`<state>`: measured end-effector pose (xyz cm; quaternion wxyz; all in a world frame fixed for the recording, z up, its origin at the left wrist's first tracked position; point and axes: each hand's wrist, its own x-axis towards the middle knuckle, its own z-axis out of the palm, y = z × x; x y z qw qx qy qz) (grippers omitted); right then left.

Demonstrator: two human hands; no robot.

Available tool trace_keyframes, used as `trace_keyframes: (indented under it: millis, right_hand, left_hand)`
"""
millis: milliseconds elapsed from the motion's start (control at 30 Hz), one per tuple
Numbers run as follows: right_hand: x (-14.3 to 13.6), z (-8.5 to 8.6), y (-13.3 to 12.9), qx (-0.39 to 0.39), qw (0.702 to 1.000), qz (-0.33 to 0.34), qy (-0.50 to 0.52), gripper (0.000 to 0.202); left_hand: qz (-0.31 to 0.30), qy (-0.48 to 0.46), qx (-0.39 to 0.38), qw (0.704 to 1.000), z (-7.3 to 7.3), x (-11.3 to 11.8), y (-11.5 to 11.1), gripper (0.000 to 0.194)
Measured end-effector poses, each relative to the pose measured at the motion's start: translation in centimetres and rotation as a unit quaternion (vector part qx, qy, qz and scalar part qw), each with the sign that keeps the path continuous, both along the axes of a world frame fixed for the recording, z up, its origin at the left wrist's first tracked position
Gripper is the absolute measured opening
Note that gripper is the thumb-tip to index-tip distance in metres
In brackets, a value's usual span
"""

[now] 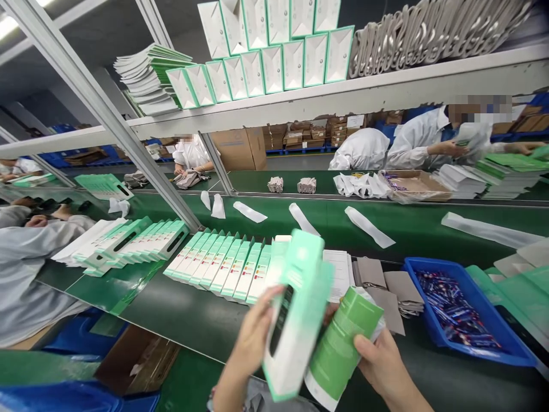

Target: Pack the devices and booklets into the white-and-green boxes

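My left hand [253, 332] is wrapped round a green and white carton [295, 320], tilted upright in front of me and slightly blurred. Just right of it, my right hand [381, 360] grips a curved green printed leaflet [345, 343], with something whitish behind its upper edge. Beyond the carton, a row of similar boxes [223, 263] stands on the dark work surface [189, 315]. White printed sheets [338, 272] and grey-brown folded pieces [386, 292] lie behind the leaflet.
A blue tray [472, 349] of small blue and red items sits at right. Overhead, a shelf [300, 106] carries cartons and grey cables. White strips lie on the green belt [274, 229]. At left, a person's sleeve [26, 263] is beside more cartons [128, 240]. Other people work opposite.
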<state>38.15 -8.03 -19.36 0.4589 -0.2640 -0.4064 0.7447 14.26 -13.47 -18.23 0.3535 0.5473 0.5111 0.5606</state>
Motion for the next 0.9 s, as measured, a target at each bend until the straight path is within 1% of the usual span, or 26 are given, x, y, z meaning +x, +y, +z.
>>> trace_keyframes:
  millis: [33,67,133,200,267,333,400,467,500,533,600,667,733,767,800,833,867,900]
  right_hand:
    - [0.2,0.1,-0.2,0.014,1.000,0.025,-0.003,0.049]
    - [0.4,0.3,-0.3,0.027,0.998,0.049,-0.007,0.048]
    - [1.2,0.7,-0.6,0.053,0.993,0.102,-0.023,0.049]
    - [2.2,1.3,-0.8,0.062,0.985,0.149,-0.057,0.051]
    - [3.2,1.9,-0.9,0.067,0.974,0.180,-0.122,0.052]
    - [4.0,2.1,-0.9,0.094,0.952,0.199,-0.212,0.049]
    - [4.6,1.9,-0.8,0.131,0.920,0.216,-0.298,0.046]
    - [5.0,1.4,-0.6,0.151,0.896,0.231,-0.347,0.045]
    - [5.1,1.2,-0.5,0.153,0.891,0.235,-0.357,0.044]
    - [5.3,1.1,-0.4,0.154,0.893,0.234,-0.352,0.045]
    - [5.7,1.5,0.0,0.151,0.916,0.227,-0.295,0.045]
    - [6.2,2.5,0.6,0.141,0.953,0.194,-0.185,0.046]
    - [6.6,3.7,1.6,0.130,0.983,0.107,-0.075,0.045]
    - [6.8,4.3,2.1,0.123,0.990,0.055,-0.043,0.044]
    - [6.9,4.8,2.6,0.114,0.993,0.006,-0.029,0.042]
    - [6.9,5.1,3.1,0.106,0.994,-0.028,-0.029,0.040]
    - [6.9,5.3,3.6,0.099,0.993,-0.045,-0.041,0.039]
    - [6.9,5.4,4.0,0.095,0.993,-0.047,-0.058,0.038]
  left_hand:
    - [-0.060,-0.053,-0.044,0.996,-0.8,1.4,-0.1,0.039]
    - [-0.118,-0.100,-0.078,0.985,-1.4,2.6,-0.1,0.043]
    - [-0.201,-0.164,-0.103,0.960,-1.8,3.7,-0.1,0.057]
    - [-0.259,-0.194,-0.113,0.939,-1.3,3.4,0.0,0.067]
    - [-0.315,-0.205,-0.139,0.916,-0.7,2.4,0.5,0.066]
    - [-0.363,-0.193,-0.162,0.897,-0.3,1.7,1.3,0.063]
    - [-0.387,-0.160,-0.168,0.892,-0.3,1.9,2.1,0.072]
    - [-0.379,-0.111,-0.164,0.904,-0.5,2.9,2.8,0.085]
    - [-0.368,-0.092,-0.160,0.911,-0.8,3.6,3.1,0.089]
    - [-0.355,-0.085,-0.157,0.918,-1.0,4.3,3.3,0.091]
    - [-0.330,-0.107,-0.153,0.925,-1.8,5.4,3.4,0.087]
    - [-0.311,-0.140,-0.150,0.928,-2.6,6.1,3.4,0.084]
    - [-0.304,-0.128,-0.154,0.931,-3.3,6.6,3.2,0.085]
    - [-0.305,-0.109,-0.158,0.933,-3.5,6.8,3.1,0.085]
    - [-0.311,-0.089,-0.164,0.932,-3.7,7.0,3.0,0.086]
    - [-0.323,-0.075,-0.168,0.928,-3.8,7.3,2.8,0.086]
    - [-0.339,-0.068,-0.174,0.922,-3.8,7.6,2.8,0.087]
    - [-0.355,-0.067,-0.179,0.915,-3.8,7.9,2.7,0.087]
